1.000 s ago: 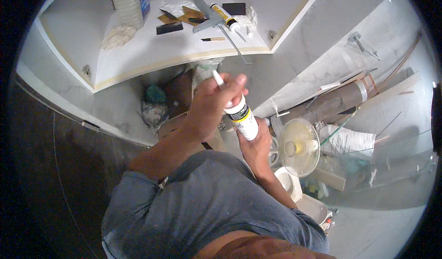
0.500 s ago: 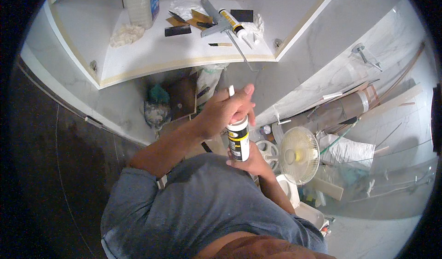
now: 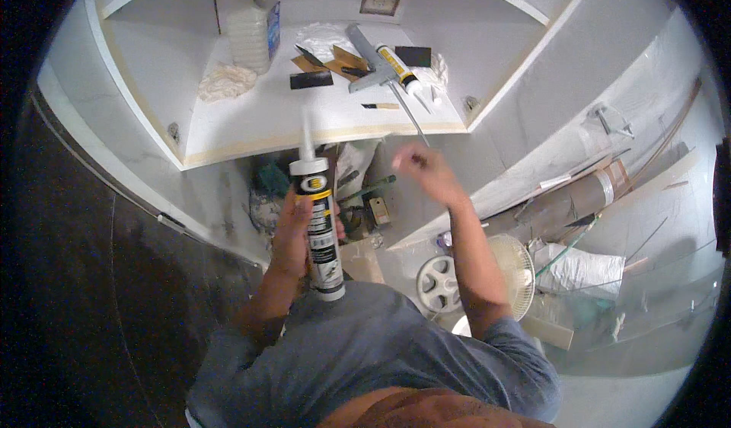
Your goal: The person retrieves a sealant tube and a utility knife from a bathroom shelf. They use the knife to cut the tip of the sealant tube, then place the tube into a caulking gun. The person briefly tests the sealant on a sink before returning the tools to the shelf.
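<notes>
My left hand (image 3: 289, 234) is wrapped round the body of a sealant cartridge (image 3: 324, 237), white and black with a yellow band. The cartridge stands nearly upright before my chest, its pale nozzle (image 3: 308, 140) pointing up. To the right, my right hand (image 3: 426, 173) is raised below the shelf's front edge, apart from the cartridge. Motion smears its fingers, so I cannot make out their grip. Close to it is the rod end of a grey caulking gun (image 3: 369, 76), which lies on the shelf (image 3: 266, 119). A second cartridge (image 3: 396, 66) rests against the gun.
On the shelf are a plastic jug (image 3: 251, 36), a crumpled cloth (image 3: 228, 83), a black flat piece (image 3: 311, 81) and a small blade tool (image 3: 379, 107). A fan (image 3: 514, 276), a wrapped roll (image 3: 548, 199) and a white bag (image 3: 582, 268) stand or lie at right.
My hands have parted. The cartridge has moved left and now sits in my left hand, which earlier was at its top. My right hand has left its base and risen to the right.
</notes>
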A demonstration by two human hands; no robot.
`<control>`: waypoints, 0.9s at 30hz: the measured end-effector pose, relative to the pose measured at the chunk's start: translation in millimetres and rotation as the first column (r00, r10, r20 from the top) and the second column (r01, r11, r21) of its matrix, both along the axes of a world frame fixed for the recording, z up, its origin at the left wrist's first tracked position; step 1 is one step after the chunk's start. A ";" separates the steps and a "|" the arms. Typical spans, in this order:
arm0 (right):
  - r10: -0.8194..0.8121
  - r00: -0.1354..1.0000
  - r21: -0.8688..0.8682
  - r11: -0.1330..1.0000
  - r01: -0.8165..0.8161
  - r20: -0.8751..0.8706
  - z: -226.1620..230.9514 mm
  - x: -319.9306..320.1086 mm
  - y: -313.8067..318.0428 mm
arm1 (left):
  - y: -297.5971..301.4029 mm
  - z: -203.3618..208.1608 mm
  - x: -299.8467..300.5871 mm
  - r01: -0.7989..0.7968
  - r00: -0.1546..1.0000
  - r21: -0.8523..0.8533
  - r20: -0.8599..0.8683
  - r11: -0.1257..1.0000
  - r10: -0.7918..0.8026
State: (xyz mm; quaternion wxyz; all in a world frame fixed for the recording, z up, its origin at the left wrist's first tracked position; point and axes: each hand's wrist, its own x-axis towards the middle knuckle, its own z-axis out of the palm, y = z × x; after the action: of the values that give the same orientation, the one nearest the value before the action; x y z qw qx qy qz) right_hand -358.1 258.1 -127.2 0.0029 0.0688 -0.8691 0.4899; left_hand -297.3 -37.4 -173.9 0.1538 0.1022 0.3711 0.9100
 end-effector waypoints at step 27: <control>-0.313 0.913 -0.315 0.922 0.225 -0.262 21.3 -206.2 -30.0 | -75.0 16.5 -4.4 -0.132 0.991 0.026 0.040 0.991 0.131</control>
State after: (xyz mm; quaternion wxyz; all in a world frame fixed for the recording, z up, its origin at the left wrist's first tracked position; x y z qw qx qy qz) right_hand -564.4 228.1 -106.0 0.2156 0.0216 -0.7816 0.5849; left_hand -301.7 -112.4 -157.4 0.0992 0.0622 0.3609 0.9252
